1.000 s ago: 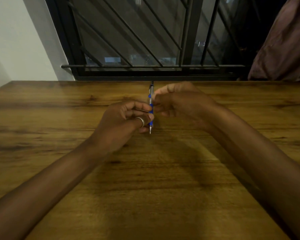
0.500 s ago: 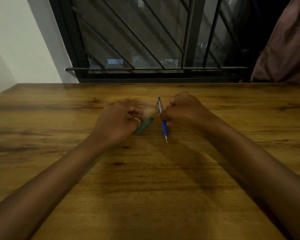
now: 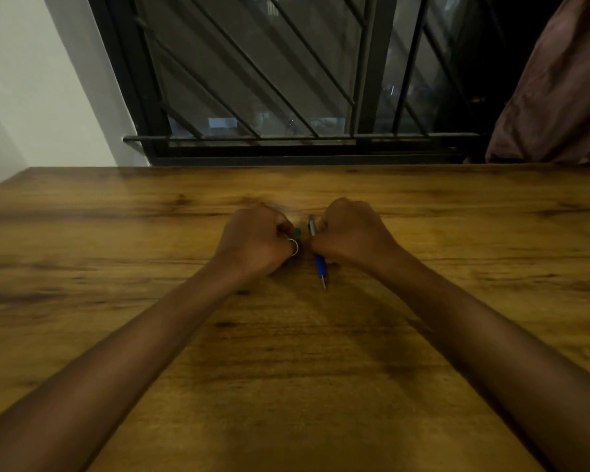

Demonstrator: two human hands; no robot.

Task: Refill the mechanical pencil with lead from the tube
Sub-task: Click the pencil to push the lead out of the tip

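My right hand (image 3: 349, 233) is closed around a blue mechanical pencil (image 3: 319, 264) with a silver top. The pencil stands nearly upright, its metal tip pointing down just above the wooden table (image 3: 286, 352). My left hand (image 3: 256, 241), with a ring on one finger, is curled over a green lead tube (image 3: 297, 232). Only a small teal end of the tube shows between the fingers; the rest is hidden. The two hands sit side by side, a small gap apart, at the table's middle.
The table's far edge meets a dark barred window (image 3: 286, 80). A white wall (image 3: 31, 80) stands at the left. A brownish curtain (image 3: 559, 90) hangs at the far right, reaching down to the table's back corner.
The hands have separated from working together on the pencil. My right hand kept the pencil and lowered it; my left hand closed around the green tube, hiding most of it.
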